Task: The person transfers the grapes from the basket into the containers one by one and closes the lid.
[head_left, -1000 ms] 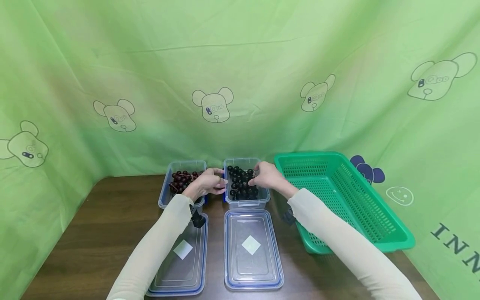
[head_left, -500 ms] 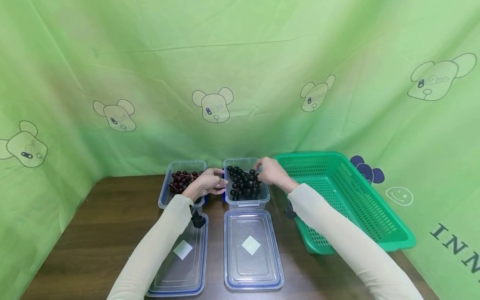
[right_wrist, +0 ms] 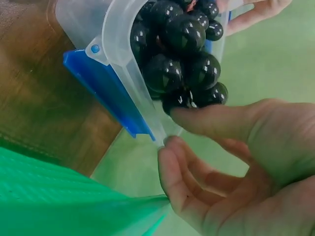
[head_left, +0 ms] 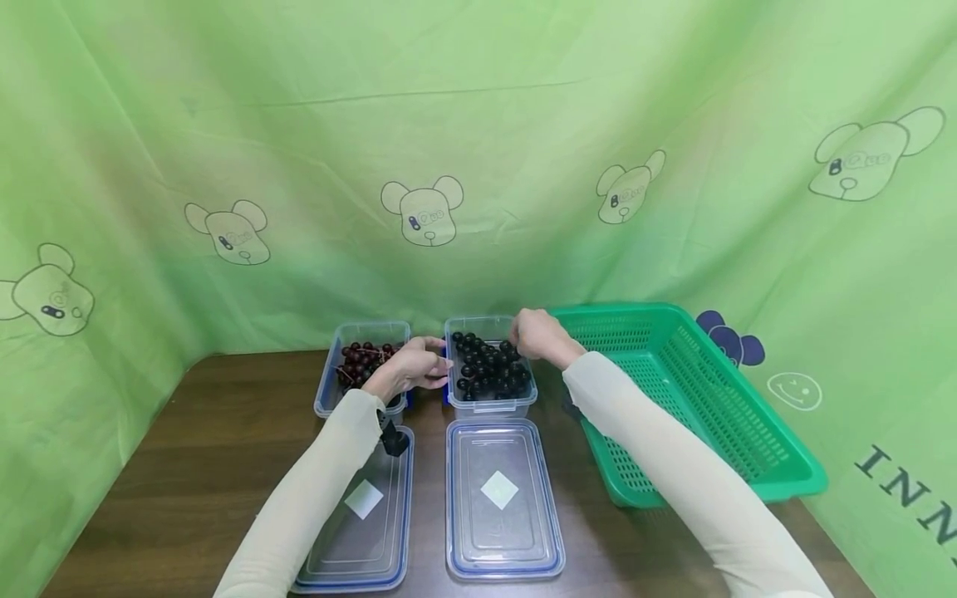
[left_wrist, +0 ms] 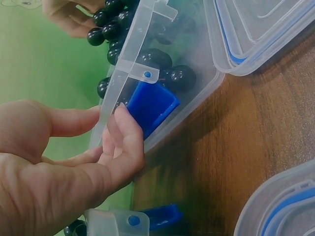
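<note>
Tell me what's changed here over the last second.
The right hand has drawn back to the right, from over the black grapes to the right side of their plastic container; whether it grips there isn't clear. Some black grapes have shifted rightward too. The left hand stayed at that container's left side, while the dark red grapes, lids and green basket stayed put.

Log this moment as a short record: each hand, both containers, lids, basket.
left hand: thumb and fingers pinch the right container at its left wall
right hand: at its right rim, thumb by the black grapes; grip unclear
right container: unlidded, holds black grapes
left container: unlidded, holds dark red grapes
left lid: on the table
right lid: beside it
basket: green, right of both containers
</note>
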Tool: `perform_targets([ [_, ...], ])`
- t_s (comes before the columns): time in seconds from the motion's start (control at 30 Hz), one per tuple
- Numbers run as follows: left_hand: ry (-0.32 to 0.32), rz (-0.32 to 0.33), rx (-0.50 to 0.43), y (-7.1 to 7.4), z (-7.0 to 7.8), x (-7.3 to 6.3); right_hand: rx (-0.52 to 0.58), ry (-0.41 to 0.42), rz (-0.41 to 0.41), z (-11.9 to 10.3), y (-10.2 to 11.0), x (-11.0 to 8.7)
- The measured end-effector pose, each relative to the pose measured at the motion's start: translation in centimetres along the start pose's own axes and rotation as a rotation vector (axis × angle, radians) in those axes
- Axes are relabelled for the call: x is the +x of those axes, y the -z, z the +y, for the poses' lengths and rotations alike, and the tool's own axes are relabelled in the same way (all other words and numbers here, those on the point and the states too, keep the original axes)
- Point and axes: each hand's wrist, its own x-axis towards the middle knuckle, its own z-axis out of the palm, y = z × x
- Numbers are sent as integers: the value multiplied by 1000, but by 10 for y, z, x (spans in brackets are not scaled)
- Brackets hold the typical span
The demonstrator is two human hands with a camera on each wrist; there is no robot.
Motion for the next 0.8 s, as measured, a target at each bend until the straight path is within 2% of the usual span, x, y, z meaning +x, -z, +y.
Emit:
perform_targets([
  [0.1,2,-4,-9,0,1,-1,-96,-1,-49,-2,-3,3],
  [0.23,4,-4,-18,0,0,-1,-167,-58,-69,-7,-12,6],
  [0.33,3,-7,-12,0,-1,0,-167,-94,-77,-9,-19,6],
  [0.47,9,-19,-11,-2,-2,-1,-151,-93,-110,-9,-23,3],
  [0.57,9,-22,-10,-2,-1,-3,-129,-84,-111,-9,-15,1],
  [0.8,-14,-8,35,-1,2,-8,-18,-72,-113,-6,18,-10],
])
